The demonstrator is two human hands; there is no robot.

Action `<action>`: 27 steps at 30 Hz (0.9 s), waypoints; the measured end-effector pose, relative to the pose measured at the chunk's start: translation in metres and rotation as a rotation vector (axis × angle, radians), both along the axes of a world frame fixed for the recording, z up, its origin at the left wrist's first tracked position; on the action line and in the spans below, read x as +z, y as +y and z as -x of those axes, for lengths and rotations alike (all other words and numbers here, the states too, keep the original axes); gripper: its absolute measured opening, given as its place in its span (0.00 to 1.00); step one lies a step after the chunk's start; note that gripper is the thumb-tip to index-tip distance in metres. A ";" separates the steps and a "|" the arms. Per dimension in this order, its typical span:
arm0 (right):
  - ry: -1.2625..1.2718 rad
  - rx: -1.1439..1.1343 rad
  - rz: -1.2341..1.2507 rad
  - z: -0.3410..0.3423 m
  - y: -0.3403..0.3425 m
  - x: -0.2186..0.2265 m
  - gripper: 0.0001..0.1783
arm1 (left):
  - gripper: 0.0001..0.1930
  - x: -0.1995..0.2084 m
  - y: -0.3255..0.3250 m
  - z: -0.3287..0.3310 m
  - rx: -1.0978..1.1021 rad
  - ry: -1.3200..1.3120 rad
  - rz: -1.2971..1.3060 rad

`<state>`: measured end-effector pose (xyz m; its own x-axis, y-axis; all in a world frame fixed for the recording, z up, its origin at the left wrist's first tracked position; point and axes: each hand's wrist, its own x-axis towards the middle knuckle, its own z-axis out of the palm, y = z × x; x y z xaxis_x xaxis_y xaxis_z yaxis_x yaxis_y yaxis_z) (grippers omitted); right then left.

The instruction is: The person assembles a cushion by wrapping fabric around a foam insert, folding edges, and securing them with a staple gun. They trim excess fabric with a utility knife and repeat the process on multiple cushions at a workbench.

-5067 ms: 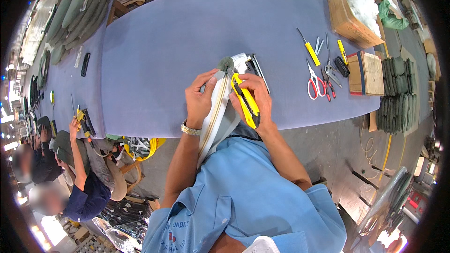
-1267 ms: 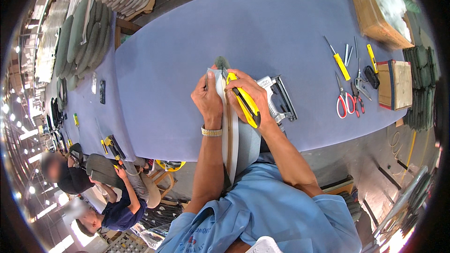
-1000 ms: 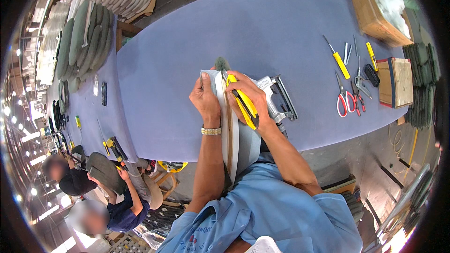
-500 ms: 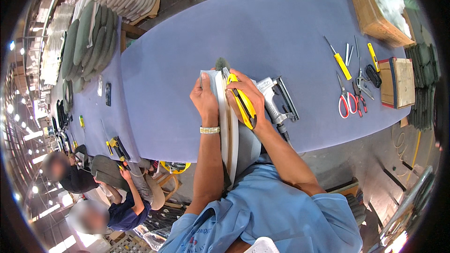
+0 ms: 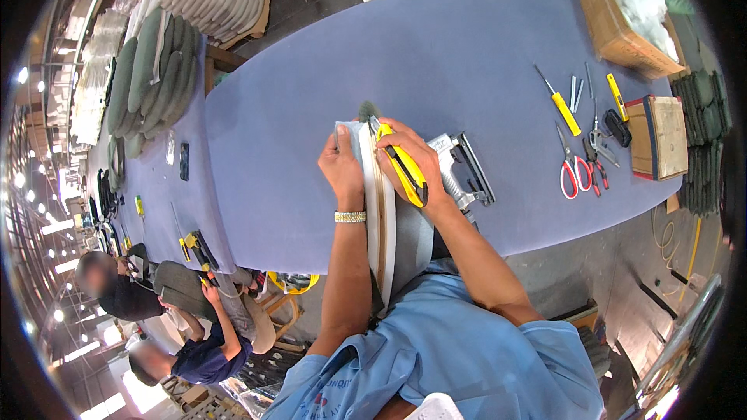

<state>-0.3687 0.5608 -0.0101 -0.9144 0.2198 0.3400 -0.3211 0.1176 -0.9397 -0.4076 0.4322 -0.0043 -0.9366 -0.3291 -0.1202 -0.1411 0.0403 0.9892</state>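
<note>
An upholstered panel [image 5: 380,222] stands on edge between my forearms, its narrow side with white and brown strips facing up. My left hand [image 5: 341,167] is closed on the panel's left side near the far end, thumb on a grey fabric edge [image 5: 348,130]. In my right hand [image 5: 424,159] is a yellow utility knife [image 5: 405,167], its tip at the far end of the strips beside a tuft of dark green fabric [image 5: 369,111]. Whether the blade touches the fabric, I cannot tell. A silver staple gun [image 5: 464,169] lies just right of my right hand.
On the right of the blue-grey table [image 5: 311,54] lie red-handled scissors [image 5: 574,175], a yellow screwdriver [image 5: 565,113], pliers [image 5: 597,169] and a yellow cutter [image 5: 617,96]. A carton of white stuffing [image 5: 622,39] stands behind. Dark green pads [image 5: 156,70] are stacked left; two people work lower left.
The utility knife and my right hand have shifted slightly at the panel's far end. My left hand keeps its grip. The whole view has moved a little.
</note>
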 end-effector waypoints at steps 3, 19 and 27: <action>0.011 -0.007 -0.015 -0.002 0.001 0.003 0.10 | 0.18 -0.003 0.000 0.000 -0.018 0.025 0.043; -0.873 -0.232 -0.763 -0.102 0.209 -0.044 0.24 | 0.31 0.023 -0.020 0.044 -0.359 -0.052 -0.164; -0.795 0.011 -0.128 -0.123 0.166 -0.060 0.23 | 0.39 -0.019 -0.011 0.085 -0.533 -0.133 -0.064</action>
